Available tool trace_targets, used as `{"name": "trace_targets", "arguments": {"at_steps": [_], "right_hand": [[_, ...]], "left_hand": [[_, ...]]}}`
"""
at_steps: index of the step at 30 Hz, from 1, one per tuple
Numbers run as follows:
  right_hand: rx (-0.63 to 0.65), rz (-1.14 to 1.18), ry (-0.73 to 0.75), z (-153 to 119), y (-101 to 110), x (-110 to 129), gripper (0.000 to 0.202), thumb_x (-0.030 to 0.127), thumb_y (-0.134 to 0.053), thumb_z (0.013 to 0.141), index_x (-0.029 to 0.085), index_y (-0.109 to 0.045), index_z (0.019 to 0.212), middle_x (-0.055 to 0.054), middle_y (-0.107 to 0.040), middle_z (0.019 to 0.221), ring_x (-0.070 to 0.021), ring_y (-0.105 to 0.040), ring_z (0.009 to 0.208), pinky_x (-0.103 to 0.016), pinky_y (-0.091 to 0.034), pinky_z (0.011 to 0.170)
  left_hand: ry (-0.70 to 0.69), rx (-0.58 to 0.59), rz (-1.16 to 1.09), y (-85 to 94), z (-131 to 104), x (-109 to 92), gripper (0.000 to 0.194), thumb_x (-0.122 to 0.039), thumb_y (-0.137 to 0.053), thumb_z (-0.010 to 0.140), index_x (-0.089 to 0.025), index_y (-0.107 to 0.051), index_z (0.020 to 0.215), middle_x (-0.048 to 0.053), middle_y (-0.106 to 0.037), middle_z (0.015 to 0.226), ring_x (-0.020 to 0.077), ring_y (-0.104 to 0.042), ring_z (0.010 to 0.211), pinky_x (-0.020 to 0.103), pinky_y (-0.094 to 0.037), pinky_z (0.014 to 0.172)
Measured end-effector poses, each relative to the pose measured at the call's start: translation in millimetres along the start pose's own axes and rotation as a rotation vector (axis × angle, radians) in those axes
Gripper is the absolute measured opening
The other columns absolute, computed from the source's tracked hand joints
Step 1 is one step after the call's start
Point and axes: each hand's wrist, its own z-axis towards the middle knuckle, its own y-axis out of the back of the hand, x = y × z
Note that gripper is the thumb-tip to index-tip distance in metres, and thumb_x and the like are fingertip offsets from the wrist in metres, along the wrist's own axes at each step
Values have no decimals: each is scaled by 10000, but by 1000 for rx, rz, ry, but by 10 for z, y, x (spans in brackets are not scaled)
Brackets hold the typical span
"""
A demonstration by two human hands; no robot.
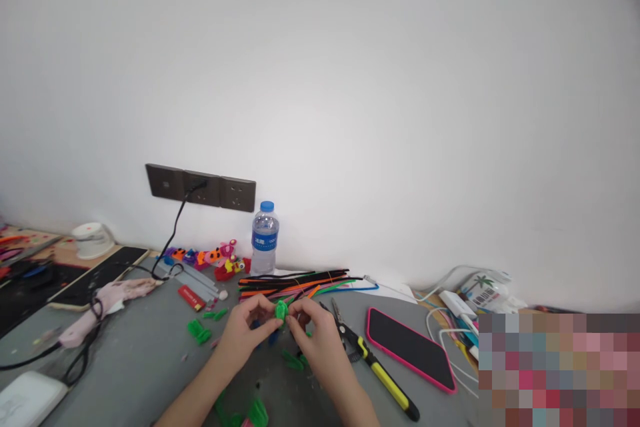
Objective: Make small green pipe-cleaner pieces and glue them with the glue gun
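Note:
A small green piece of bent pipe cleaner (pixel 281 310) is pinched between the fingertips of both hands, just above the grey mat. My left hand (pixel 244 335) grips it from the left with thumb and forefinger. From the right, my right hand (pixel 319 335) closes thumb and fingers on its other side. Behind the hands lies a bundle of long pipe cleaners (pixel 295 283) in black, orange, green and other colours. More green pieces (pixel 199 331) lie on the mat to the left, and a folded green piece (pixel 258 412) sits near the front, between the forearms.
Pliers with yellow-black handles (pixel 387 380) and a pink-cased phone (pixel 410 350) lie at right. At the back stand a water bottle (pixel 264 240) and colourful small figures (pixel 213 255). A pink glue gun (pixel 107 307) with its cord, a dark tablet (pixel 100 277) and a red box (pixel 191 298) are left.

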Motion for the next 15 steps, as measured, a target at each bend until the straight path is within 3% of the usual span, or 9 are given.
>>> {"name": "trace_targets", "arguments": {"at_steps": [15], "right_hand": [[0,10,26,1,3,23,124,98,-534,782,182,-605,727,-1,-603,683,-144,-515,594,-215,-408,561]], "left_hand": [[-11,2,28,25,18,47,110,-266,-725,685,-169,-676,708,6,-627,672,179,-574,660,262,-463,634]]}}
